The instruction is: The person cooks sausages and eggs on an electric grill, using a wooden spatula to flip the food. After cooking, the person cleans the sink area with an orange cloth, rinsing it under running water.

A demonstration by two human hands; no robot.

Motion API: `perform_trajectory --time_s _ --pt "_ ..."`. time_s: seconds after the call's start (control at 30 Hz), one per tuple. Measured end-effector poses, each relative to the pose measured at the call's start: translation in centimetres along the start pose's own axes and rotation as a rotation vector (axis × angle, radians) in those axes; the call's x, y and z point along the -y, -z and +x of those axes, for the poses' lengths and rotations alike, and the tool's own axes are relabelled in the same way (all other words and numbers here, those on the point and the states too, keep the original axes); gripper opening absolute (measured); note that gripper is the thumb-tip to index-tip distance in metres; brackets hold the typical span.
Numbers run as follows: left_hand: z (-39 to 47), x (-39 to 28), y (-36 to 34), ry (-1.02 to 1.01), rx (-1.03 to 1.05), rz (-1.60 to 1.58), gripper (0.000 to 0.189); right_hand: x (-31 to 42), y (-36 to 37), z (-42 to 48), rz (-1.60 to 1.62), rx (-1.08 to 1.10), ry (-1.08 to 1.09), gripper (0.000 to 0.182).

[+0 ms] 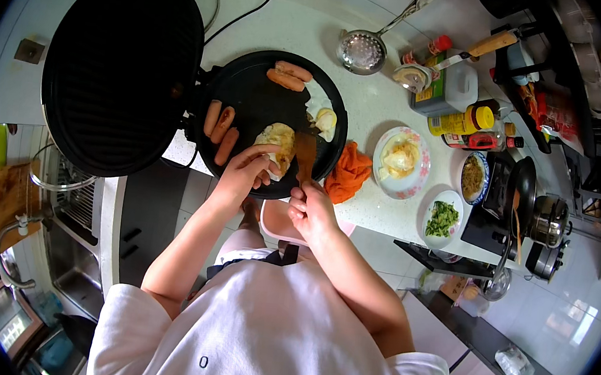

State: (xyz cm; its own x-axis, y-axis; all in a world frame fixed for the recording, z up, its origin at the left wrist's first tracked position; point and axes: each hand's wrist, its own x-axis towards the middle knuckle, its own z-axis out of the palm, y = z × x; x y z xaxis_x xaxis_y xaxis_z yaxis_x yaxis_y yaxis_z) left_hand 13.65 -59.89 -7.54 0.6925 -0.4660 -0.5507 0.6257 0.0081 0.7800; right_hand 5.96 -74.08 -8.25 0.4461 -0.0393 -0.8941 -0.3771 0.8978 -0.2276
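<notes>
In a round black electric griddle (250,93), a browned, folded piece of egg or flatbread (276,133) lies near the front. My right hand (313,210) grips the handle of a wooden spatula (305,153), whose blade sits against the right side of that piece. Over its near left edge is my left hand (248,169), fingers spread and partly bent; firm contact is hard to judge. Several sausages (223,126) lie at the griddle's left, with more sausages (289,76) at the back. A partly whitish egg (326,124) rests by the right rim.
The ridged griddle lid (121,72) stands raised at left. An orange cloth (348,173) touches the counter beside the griddle. Rightward are a flowered plate (417,188) holding fried egg, a dish of chopped greens (441,221), bottles (461,121) and a skimmer (362,52). A pink bin (275,228) stands below.
</notes>
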Motion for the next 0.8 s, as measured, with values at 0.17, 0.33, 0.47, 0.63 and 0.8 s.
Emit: perform_trajectory --time_s 0.17,0.33,0.47,0.63,0.8 --pt "-0.2 0.4 0.2 0.005 0.002 -0.015 0.029 -0.2 -1.2 0.2 0.054 0.002 0.047 0.01" --pt "-0.3 0.5 0.5 -0.051 -0.027 0.076 0.029 -1.2 0.1 0.2 -0.006 0.026 0.099 0.01" --pt "-0.5 1.0 1.2 -0.149 -0.061 0.182 0.028 -0.9 -0.1 0.4 -0.02 0.041 0.095 0.012" --pt "-1.0 2.6 3.3 -0.148 -0.141 0.257 0.028 -1.5 -0.2 -0.5 -0.082 0.046 0.154 0.014" --pt "-1.0 3.5 2.6 -0.2 -0.134 0.339 0.029 -0.3 0.5 1.6 -0.081 0.023 0.14 0.011"
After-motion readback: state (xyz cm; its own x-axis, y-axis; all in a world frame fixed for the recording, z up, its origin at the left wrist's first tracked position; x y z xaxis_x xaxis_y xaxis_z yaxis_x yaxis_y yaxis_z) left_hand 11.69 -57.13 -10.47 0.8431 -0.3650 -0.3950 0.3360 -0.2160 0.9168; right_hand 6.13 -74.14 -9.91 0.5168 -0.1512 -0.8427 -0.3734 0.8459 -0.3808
